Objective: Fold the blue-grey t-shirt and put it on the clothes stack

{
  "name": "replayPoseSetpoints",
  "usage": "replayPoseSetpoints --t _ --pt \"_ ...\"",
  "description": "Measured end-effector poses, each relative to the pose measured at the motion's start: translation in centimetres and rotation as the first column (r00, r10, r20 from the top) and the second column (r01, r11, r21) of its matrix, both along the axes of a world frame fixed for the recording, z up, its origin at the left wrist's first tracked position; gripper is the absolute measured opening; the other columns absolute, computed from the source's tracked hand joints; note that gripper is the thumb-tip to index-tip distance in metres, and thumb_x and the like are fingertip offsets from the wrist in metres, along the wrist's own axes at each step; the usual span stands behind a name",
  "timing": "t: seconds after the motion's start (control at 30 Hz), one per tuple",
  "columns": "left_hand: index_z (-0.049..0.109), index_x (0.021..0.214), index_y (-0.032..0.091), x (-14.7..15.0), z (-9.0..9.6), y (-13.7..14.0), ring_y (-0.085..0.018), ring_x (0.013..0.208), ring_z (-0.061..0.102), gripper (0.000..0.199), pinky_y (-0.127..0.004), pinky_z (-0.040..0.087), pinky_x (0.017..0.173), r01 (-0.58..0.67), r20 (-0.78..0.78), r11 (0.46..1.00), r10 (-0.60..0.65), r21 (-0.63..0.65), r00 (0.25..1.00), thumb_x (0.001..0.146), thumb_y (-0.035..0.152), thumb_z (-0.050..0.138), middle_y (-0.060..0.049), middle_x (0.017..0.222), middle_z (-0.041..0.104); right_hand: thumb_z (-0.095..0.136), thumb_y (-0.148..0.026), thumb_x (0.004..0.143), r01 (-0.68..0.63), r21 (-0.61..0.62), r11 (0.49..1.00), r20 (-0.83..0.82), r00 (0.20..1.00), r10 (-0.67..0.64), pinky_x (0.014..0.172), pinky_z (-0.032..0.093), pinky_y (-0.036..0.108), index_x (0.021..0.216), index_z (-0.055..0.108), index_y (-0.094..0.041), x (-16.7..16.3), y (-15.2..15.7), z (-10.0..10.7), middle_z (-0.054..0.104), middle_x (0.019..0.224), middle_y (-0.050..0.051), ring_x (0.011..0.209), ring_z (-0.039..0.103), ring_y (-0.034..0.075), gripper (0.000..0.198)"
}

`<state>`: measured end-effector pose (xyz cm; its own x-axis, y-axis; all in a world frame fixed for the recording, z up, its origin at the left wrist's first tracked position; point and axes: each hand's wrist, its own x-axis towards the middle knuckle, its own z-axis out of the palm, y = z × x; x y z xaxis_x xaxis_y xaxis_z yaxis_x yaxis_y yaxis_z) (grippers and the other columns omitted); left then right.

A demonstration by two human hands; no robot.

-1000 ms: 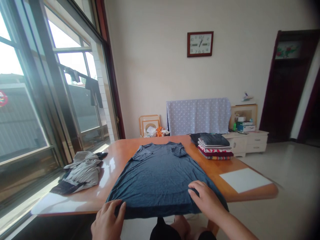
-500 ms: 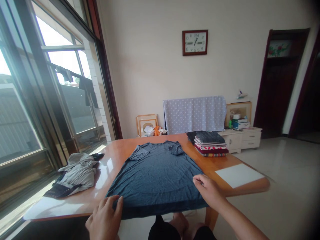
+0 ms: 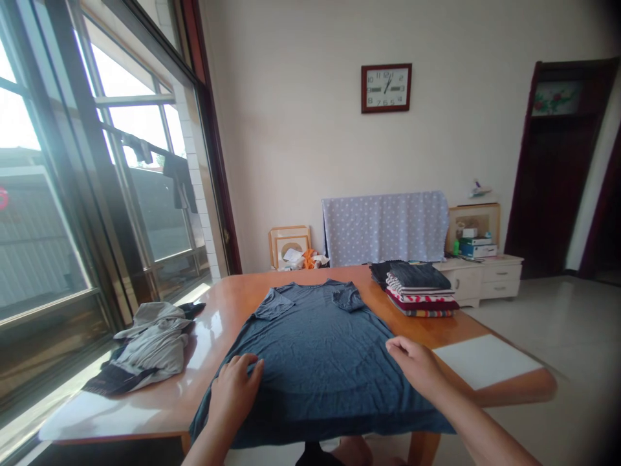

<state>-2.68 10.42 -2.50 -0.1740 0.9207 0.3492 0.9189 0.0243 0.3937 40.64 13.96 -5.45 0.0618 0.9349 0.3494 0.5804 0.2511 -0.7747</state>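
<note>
**Both hands flat on the blue shirt**

A blue shirt (image 3: pixel 315 349) lay spread face-down-flat across the middle of the wooden worktop (image 3: pixel 228 304), its collar at 12 o'clock and its hem hanging over the near edge at 6 o'clock. Both short sleeves were turned in over the shoulders.

The left hand (image 3: pixel 235 391) rested on the cloth near the shirt's 8 o'clock edge, fingers (image 3: pixel 252 369) loosely spread and pressing down, nothing pinched. The right hand (image 3: pixel 417 362) lay at the shirt's 3 o'clock edge, palm down, fingers close together and touching the side seam; whether they nipped the cloth could not be told.

At 9 o'clock of the shirt, apart from it, sat a crumpled grey heap (image 3: pixel 150 343) of clothes. At 1 o'clock stood a folded stack (image 3: pixel 420 291), near the right sleeve but not touching. A white sheet (image 3: pixel 485 359) lay at 3 o'clock, just beyond the right hand. A clock (image 3: pixel 386 87) hung on the far wall.
</note>
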Motion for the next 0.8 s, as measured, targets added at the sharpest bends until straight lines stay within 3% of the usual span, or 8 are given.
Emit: replayPoseSetpoints --t 0.2,0.37,0.57,0.8 --pt "0.074 0.104 0.021 -1.3 1.1 5.7 -0.026 0.103 0.066 0.041 -0.033 0.046 0.089 0.08 -0.017 0.997 -0.08 -0.015 0.997 0.095 0.049 0.046 -0.01 0.107 0.073 0.052 -0.051 0.088 -0.024 -0.041 0.999 -0.023 0.999 0.023 0.072 0.048 0.029 0.084 0.072 -0.022 0.1 4.8 0.6 0.072 0.079 0.002 0.079 0.066 0.022 0.036" --pt "0.072 0.098 0.022 -2.2 1.3 11.4 -0.024 0.098 0.067 0.035 -0.028 0.044 0.08 0.086 -0.019 0.995 -0.087 -0.048 0.996 0.094 0.048 0.048 -0.008 0.101 0.074 0.055 -0.052 0.084 -0.07 -0.1 0.993 -0.17 0.984 0.052 0.071 0.05 0.028 0.082 0.07 -0.02 -0.7 9.8 1.0 0.071 0.082 0.003 0.079 0.066 0.02 0.035" --pt "0.07 0.098 0.022 -2.6 0.9 19.3 -0.024 0.095 0.068 0.032 -0.027 0.043 0.072 0.071 0.02 0.993 -0.069 -0.092 0.997 0.092 0.046 0.05 -0.007 0.102 0.075 0.055 -0.046 0.083 -0.028 -0.215 0.976 -0.218 0.976 -0.02 0.056 0.044 0.023 0.09 0.069 -0.019 -1.5 16.6 2.2 0.072 0.087 0.004 0.071 0.069 0.018 0.031" --pt "0.067 0.108 0.02 -2.6 -0.6 29.7 -0.023 0.106 0.067 0.032 -0.028 0.046 0.085 0.053 0.005 0.994 -0.052 -0.098 0.999 0.092 0.042 0.052 -0.01 0.114 0.072 0.06 -0.035 0.077 0.024 -0.269 0.963 -0.272 0.957 -0.1 0.047 0.036 0.019 0.084 0.068 -0.019 -2.7 26.7 1.7 0.072 0.081 0.004 0.069 0.07 0.017 0.019"
